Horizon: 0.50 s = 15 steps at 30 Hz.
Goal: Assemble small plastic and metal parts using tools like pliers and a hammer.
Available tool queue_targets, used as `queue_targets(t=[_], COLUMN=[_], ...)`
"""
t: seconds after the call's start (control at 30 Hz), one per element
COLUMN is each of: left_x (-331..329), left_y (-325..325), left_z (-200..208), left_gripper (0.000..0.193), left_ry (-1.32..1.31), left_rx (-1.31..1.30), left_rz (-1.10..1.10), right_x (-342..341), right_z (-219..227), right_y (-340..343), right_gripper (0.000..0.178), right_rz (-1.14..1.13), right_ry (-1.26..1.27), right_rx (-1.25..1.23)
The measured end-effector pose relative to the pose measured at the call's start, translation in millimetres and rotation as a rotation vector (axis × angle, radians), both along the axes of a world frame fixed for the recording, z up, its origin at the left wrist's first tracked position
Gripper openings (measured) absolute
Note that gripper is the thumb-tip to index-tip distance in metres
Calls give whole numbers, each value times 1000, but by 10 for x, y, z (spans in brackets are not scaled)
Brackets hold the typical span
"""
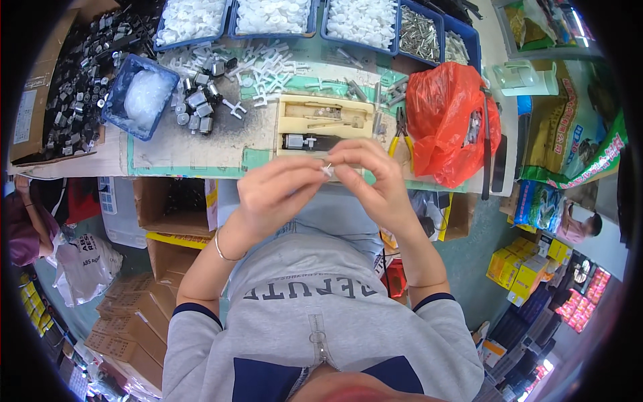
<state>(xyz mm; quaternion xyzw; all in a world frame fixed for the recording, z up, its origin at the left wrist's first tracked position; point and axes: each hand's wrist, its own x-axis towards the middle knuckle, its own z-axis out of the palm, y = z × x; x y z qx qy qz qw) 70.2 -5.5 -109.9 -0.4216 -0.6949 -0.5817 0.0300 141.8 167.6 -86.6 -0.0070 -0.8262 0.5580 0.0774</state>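
White part (327, 170) is up in the air, just off the near edge of the fixture (326, 100). Left hand (269, 187): fingertips pinching it. Right hand (372, 175): thumb and index closed on it from the other side. Exact shape is hidden by fingers.

Progress, my read: mid-cycle on one piece. Black unit (299, 142) lies in the fixture's near slot, white fitting on it; held part isn't seated on anything yet. Can't tell if anything is finished. Lots left by the look of it: loose black units (199, 104) at 10 o'clock from the hands, more in the carton (27, 110) between 9 and 10, white T-pieces (271, 70) at 11, metal pins (420, 37) at 1. Pliers (402, 130) at 2 on the surface (214, 157), nobody holding them.

Writing: shirt (315, 268) at 6 has big dark capitals, partly folded. White sack (87, 264) at 8, dark lettering. Green-yellow sack (569, 127) between 2 and 3, printed characters. Yellow boxes (526, 268) at 4, print too small.
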Motion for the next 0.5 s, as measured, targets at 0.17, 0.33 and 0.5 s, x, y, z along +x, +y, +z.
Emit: queue_targets(t=[0.17,0.33,0.5], left_x=[78,145,118], left_y=[-88,-8,51], left_z=[-117,-227,-283], left_gripper=[20,19,22], left_ry=[276,258,288], left_rx=[-89,-189,-367], left_rz=[9,167,266], right_x=[120,15,-177], right_z=[-19,-182,-525], right_y=[-140,-129,8], right_gripper=[12,17,16], right_rz=[-40,-71,-104], right_ry=[102,283,298], right_rx=[280,605,682])
